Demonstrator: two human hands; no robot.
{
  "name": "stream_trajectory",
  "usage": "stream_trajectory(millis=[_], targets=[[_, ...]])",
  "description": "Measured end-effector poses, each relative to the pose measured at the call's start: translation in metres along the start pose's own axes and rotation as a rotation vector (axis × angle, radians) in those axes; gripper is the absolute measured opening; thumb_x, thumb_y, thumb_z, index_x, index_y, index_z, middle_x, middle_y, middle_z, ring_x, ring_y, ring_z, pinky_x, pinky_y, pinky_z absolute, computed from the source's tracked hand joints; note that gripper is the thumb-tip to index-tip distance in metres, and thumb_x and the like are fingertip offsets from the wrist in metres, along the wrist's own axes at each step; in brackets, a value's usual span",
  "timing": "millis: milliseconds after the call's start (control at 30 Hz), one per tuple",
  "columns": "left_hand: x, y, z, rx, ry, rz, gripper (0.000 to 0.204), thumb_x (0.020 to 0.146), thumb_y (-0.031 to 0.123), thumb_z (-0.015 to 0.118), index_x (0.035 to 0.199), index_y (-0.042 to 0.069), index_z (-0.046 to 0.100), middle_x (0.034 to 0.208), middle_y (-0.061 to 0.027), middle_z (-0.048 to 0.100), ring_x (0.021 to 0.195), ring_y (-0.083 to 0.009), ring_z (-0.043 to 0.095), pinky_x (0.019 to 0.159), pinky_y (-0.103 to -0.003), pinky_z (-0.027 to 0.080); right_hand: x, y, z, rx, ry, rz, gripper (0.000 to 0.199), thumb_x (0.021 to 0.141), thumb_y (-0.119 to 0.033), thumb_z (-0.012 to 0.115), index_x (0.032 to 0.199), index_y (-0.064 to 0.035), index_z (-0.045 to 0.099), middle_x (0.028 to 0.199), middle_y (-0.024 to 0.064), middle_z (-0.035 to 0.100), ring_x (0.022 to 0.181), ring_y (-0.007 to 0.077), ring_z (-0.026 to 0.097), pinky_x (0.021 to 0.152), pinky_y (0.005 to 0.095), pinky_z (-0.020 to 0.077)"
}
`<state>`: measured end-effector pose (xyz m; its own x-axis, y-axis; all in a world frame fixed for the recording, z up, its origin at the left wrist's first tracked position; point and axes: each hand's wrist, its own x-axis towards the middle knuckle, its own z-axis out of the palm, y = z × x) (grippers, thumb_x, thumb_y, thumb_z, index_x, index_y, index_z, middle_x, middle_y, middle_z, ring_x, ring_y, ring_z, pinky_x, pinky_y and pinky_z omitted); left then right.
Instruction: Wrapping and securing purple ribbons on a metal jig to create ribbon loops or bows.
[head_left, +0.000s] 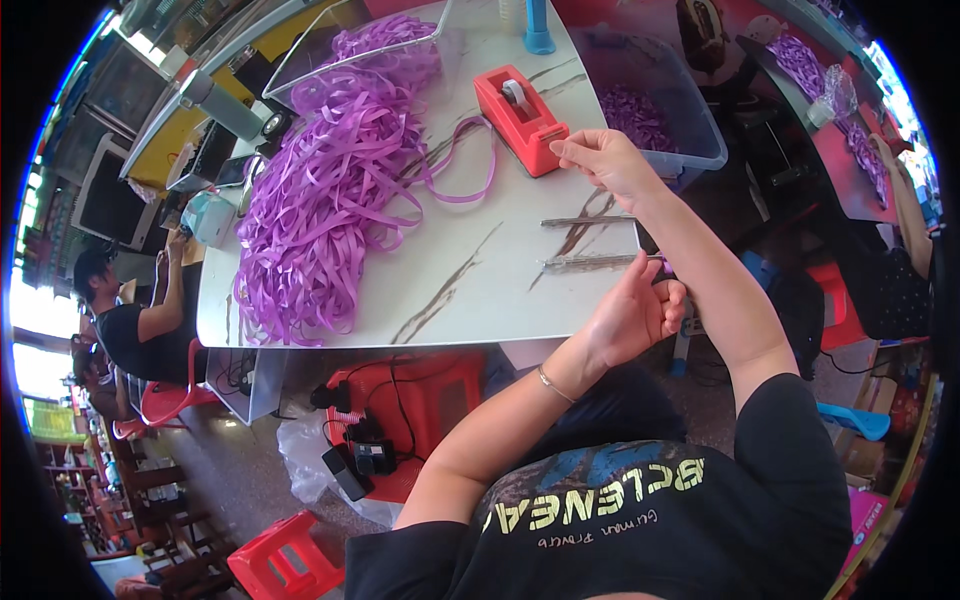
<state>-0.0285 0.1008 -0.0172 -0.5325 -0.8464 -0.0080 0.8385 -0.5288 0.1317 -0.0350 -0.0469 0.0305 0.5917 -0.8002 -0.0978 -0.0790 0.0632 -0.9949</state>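
Note:
My right hand reaches over the table's right side, thumb and fingers pinched together at the front end of a red tape dispenser. Whatever thin thing sits in that pinch is too small to make out. Nearer to me, my left hand is at the table's edge with its fingers curled; a bit of purple shows by its fingertips, and its grip is partly hidden. Beside it a thin greyish bundle lies on the white marbled table. A big tangled heap of purple ribbon covers the table's left part.
A clear bin holding purple ribbon stands beyond the table's right edge. Another clear container is behind the heap. A red stool with black devices and cables stands below the near edge. Other people work at left and far right.

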Motion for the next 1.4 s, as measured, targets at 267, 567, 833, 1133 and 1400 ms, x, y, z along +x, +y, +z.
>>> stream_trajectory(millis=[267,567,833,1133,1400], targets=[[0.0,0.0,0.001,0.01,-0.016,0.003,0.039,0.093,0.047,0.028,0.105,0.012,0.042,0.075,-0.0036,0.047,0.066,-0.0144,0.042,0.062,-0.027,0.037,0.007,0.002,0.0,-0.259,0.105,-0.101,0.022,0.076,-0.024,0.068,0.076,-0.002,0.064,0.068,0.0011,0.061,0.059,0.0059,0.048,0.058,0.0213,0.036],[0.0,0.0,0.004,-0.03,-0.01,-0.01,0.038,0.093,0.047,0.029,0.104,0.013,0.042,0.063,0.0001,0.035,0.063,-0.0144,0.038,0.062,-0.027,0.035,0.002,-0.013,0.001,-0.7,0.255,-0.172,0.023,0.072,-0.03,0.068,0.074,-0.007,0.066,0.068,0.0024,0.065,0.06,0.0134,0.06,0.056,0.0283,0.0437],[-0.002,0.0,0.004,-0.026,0.012,-0.006,0.036,0.093,0.046,0.03,0.1,0.013,0.042,0.06,0.001,0.033,0.063,-0.0141,0.037,0.061,-0.026,0.035,0.004,-0.016,-0.002,-0.798,0.235,-0.135,0.022,0.069,-0.031,0.069,0.071,-0.0097,0.066,0.067,0.0022,0.065,0.06,0.0153,0.06,0.058,0.0304,0.0444],[0.002,-0.001,0.002,-0.014,-0.013,-0.001,0.034,0.093,0.046,0.028,0.088,0.015,0.039,0.06,0.0012,0.033,0.063,-0.0143,0.037,0.062,-0.027,0.035,0.022,-0.009,-0.023,-0.712,0.03,-0.173,0.028,0.069,-0.032,0.071,0.076,-0.0051,0.066,0.069,0.0033,0.065,0.067,0.0124,0.059,0.064,0.027,0.0433],[0.001,0.0,0.005,-0.015,0.003,-0.013,0.033,0.094,0.046,0.028,0.087,0.015,0.038,0.06,0.0012,0.033,0.063,-0.0141,0.037,0.062,-0.027,0.035,0.023,0.003,-0.023,-0.321,-0.029,-0.064,0.029,0.072,-0.029,0.071,0.076,-0.0013,0.065,0.07,0.0049,0.064,0.063,0.0082,0.053,0.059,0.0249,0.0402]])
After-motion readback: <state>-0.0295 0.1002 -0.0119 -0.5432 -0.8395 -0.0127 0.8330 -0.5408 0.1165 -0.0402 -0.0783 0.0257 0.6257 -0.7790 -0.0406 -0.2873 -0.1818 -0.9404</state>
